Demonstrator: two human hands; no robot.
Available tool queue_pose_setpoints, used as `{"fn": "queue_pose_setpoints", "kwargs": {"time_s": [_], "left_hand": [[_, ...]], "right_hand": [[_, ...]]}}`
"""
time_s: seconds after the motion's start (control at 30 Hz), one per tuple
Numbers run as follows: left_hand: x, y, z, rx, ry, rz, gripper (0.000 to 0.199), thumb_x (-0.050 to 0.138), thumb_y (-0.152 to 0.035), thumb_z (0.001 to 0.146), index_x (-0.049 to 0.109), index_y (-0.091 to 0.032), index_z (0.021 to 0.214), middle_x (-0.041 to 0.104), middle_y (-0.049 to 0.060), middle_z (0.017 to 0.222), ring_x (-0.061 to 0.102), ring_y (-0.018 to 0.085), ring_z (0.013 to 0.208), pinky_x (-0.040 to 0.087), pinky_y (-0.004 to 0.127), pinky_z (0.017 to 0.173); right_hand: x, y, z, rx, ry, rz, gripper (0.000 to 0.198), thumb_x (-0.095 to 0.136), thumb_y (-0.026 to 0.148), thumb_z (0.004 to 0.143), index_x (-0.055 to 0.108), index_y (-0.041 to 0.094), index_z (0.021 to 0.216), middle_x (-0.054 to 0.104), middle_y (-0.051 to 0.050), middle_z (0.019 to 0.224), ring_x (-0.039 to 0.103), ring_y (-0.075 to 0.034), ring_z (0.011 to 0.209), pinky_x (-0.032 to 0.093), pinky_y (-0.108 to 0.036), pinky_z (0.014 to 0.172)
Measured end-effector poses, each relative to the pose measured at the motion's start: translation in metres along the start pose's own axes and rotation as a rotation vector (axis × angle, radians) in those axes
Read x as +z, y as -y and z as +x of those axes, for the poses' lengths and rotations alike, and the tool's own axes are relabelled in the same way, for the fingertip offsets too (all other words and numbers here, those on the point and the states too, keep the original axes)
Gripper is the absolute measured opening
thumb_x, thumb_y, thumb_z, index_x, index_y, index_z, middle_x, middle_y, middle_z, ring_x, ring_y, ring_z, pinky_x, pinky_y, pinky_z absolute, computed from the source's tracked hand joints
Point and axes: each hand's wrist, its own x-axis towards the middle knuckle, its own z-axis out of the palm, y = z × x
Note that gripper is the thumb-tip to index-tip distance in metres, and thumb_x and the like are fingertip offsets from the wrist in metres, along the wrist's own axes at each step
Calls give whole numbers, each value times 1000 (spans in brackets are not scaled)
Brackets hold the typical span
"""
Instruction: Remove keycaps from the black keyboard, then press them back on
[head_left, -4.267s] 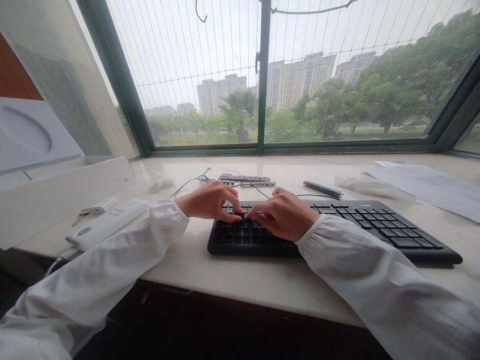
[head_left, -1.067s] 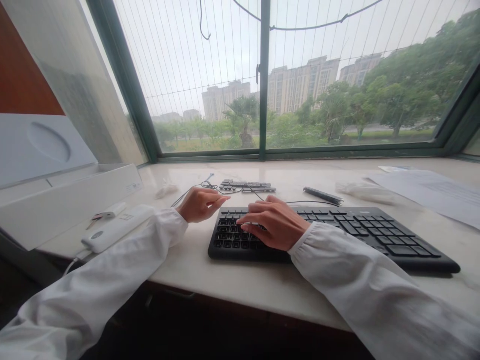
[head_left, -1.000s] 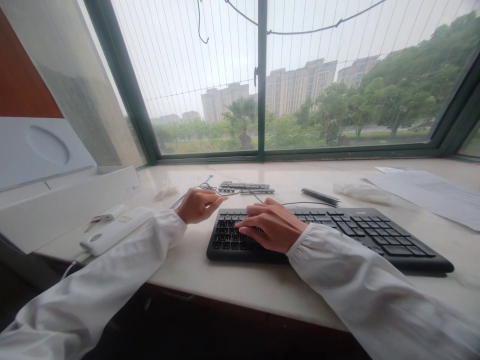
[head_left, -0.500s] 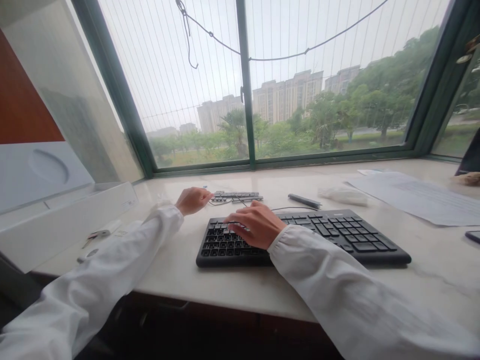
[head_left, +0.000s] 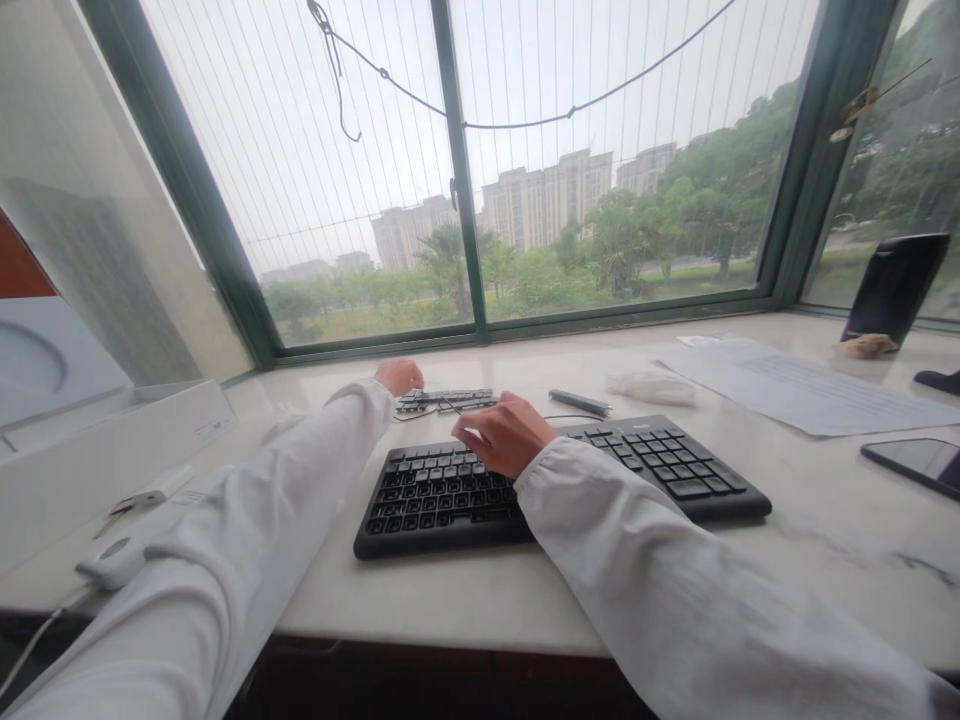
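Hands apart. Left hand point(head_left: 400, 376) beside loose keycaps point(head_left: 469, 397), grip unclear; right hand point(head_left: 506, 435), fingers curled over keyboard point(head_left: 442, 497), hold unclear. A careless left-hand brush could scatter the keycaps.

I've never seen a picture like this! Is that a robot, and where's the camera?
No robot: those are a person's bare hands in white cloth sleeves. The camera sits on that person's head, looking forward and down.

The right hand is over a long black plastic keyboard with some keycaps missing. The left hand is beside small dark loose keycaps set in rows. I can't tell whether either holds anything.

On the pale table there's also a printed white paper sheet.
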Motion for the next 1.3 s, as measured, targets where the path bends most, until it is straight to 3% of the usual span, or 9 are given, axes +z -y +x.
{"fn": "queue_pose_setpoints", "kwargs": {"time_s": [0.3,0.53,0.7,0.8,0.9,1.03,1.17,1.3], "left_hand": [[5,-2,11,-11,90,50,33,57,-35,93,57,-16,121,58,10,122,60,21,105,52,42,89],[12,-2,13,-15,71,-9,32,56,-34,94,57,-16,120,58,10,122,60,21,105,53,42,89],[13,-3,12,-40,-26,-125,24,59,-33,91,65,-21,111,67,5,111,61,19,102,49,37,93],[5,-4,9,-78,-138,-215,21,60,-30,87,71,-28,105,72,0,106,61,20,104,45,32,95],[-9,-6,1,-96,-236,-321,25,57,-33,87,72,-27,105,72,-1,109,63,21,103,45,31,94],[-31,-10,-24,-46,-243,-497,29,60,-38,85,72,-24,107,74,2,104,68,17,88,50,28,84],[-51,-19,-72,40,-159,-681,41,60,-52,84,70,-24,113,74,5,104,68,16,83,53,28,71],[-55,-35,-126,119,-24,-1139,46,77,-47,72,71,-17,107,73,10,95,67,16,78,52,27,69]], "right_hand": [[-3,4,1,-21,24,-38,33,41,36,98,71,24,93,74,-4,71,63,-16,62,32,-33,81],[-2,3,1,-25,21,-43,34,41,36,98,72,24,93,74,-4,72,63,-15,61,32,-33,82],[-2,2,1,-28,16,-51,34,40,36,98,72,24,94,73,-4,70,62,-15,60,33,-34,81],[-3,1,0,-23,13,-47,33,41,35,98,72,24,93,73,-3,71,62,-15,60,33,-33,81],[-3,-1,-1,-6,17,-45,31,43,34,97,72,24,92,73,-3,70,62,-15,60,33,-33,82],[-5,-3,-3,40,-2,-50,31,44,34,97,73,25,93,71,-3,66,62,-15,61,33,-33,83],[-8,-1,-2,81,-43,7,29,46,36,96,73,24,93,70,-2,63,61,-15,59,33,-34,81],[-7,8,0,138,-113,156,21,56,39,92,72,28,100,65,5,59,59,-12,58,34,-33,82]]}}
